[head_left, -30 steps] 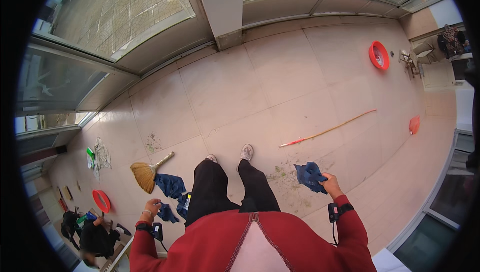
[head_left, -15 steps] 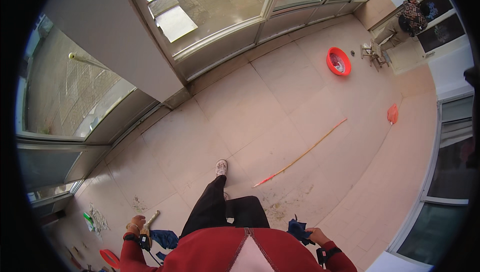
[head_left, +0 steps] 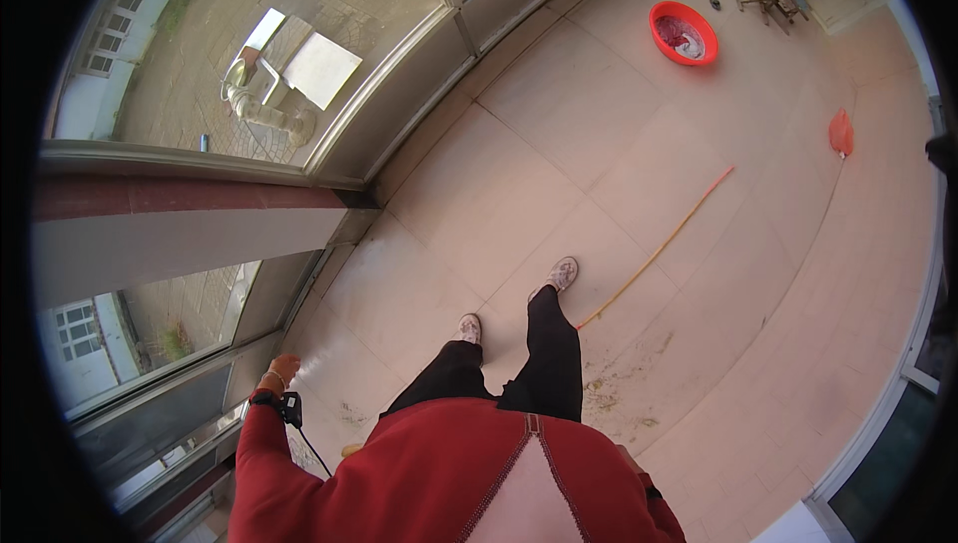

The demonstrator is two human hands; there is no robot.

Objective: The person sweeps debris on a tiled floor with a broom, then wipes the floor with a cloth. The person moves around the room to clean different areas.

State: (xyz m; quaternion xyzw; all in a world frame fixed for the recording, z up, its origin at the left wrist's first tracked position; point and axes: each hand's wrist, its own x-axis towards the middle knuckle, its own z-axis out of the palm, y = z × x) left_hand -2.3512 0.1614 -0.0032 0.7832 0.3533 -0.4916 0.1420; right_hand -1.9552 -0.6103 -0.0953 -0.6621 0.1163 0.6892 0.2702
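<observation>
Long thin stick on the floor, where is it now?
In the head view, the long thin stick lies right of centre on the floor, slanting from beside the right trouser leg up toward the right, below the red basin.

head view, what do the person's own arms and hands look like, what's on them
The left arm wears a long red sleeve. At its wrist are a thin bracelet, a black strap and a small black box with a dark cable. The left hand is ungloved. The right sleeve is red too, with a dark band; the right hand is mostly hidden.
</observation>
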